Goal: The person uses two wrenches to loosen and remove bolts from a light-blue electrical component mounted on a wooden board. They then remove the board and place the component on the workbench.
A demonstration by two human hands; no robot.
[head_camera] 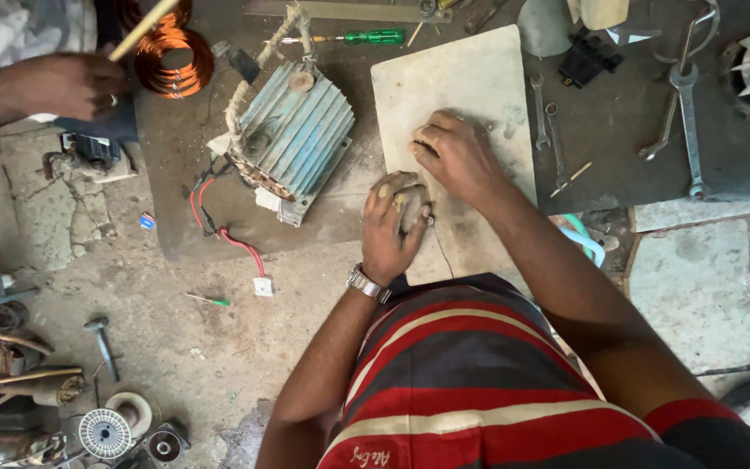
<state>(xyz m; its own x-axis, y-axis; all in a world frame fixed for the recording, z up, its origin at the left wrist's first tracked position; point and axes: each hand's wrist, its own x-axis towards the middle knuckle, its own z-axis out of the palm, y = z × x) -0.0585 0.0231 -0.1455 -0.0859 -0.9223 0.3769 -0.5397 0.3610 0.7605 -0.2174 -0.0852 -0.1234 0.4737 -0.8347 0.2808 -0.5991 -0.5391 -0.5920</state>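
Hands of a person in a red striped shirt rest on a pale board (pixel 470 78) laid on a dark mat (pixel 618 139) on the floor, seen from the head camera looking straight down.

Left hand (pixel 397 226), with a watch (pixel 368 285) at the wrist, sits at the board's near edge. Its fingers are curled into a loose fist; what they hold, if anything, cannot be told, though a thin wire (pixel 444 256) runs from just beside it toward the body.

Right hand (pixel 455 156) lies palm down near the board's middle, fingers bent and closed together, tips pressed to the board; any small thing under them is hidden.

Motor (pixel 292 139), blue and ribbed, lies on the mat just beside the board's left edge, with red wires (pixel 227 236) trailing off its near side. Spanners (pixel 549 130) lie right of the board, a larger spanner (pixel 687 122) farther right. A green screwdriver (pixel 362 37) lies at the mat's far edge.

Another person's hand (pixel 67 85) is at the far left, next to a copper coil (pixel 175 56). A hammer (pixel 101 343) lies on the bare floor at lower left.
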